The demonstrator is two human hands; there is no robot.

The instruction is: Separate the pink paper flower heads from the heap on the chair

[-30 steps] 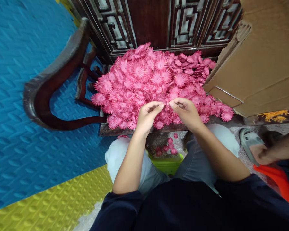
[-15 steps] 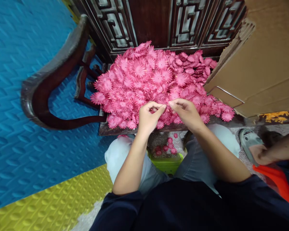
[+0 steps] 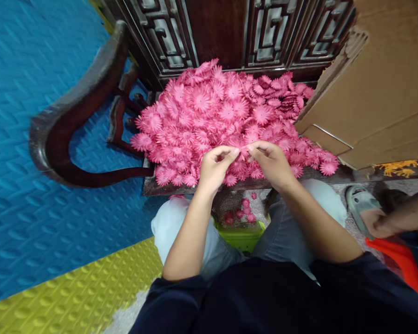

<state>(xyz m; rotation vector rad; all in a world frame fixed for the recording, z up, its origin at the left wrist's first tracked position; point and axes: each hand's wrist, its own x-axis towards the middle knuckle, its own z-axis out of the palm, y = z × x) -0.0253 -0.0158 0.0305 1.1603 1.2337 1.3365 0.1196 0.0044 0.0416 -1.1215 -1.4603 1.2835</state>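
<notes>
A large heap of pink artificial flower heads (image 3: 198,111) covers the dark wooden bench seat in front of me. Over its near edge, my left hand (image 3: 216,168) and my right hand (image 3: 270,164) face each other with a small gap between the fingertips. Thumb and forefinger of each hand are pinched on a pink flower piece (image 3: 243,152) that spans the gap. Its exact outline blends into the pink heap behind it. The other fingers of both hands are curled and partly hidden.
A curved wooden armrest (image 3: 55,144) rises at the left. A large cardboard sheet (image 3: 379,93) leans at the right, beside a person's foot in a grey clog (image 3: 362,204). Between my knees are a green plastic stool (image 3: 240,236) and several pink flowers (image 3: 246,211) on the floor.
My hands have drawn slightly apart, and more of the pink piece shows between the fingertips. The heap and surroundings look the same.
</notes>
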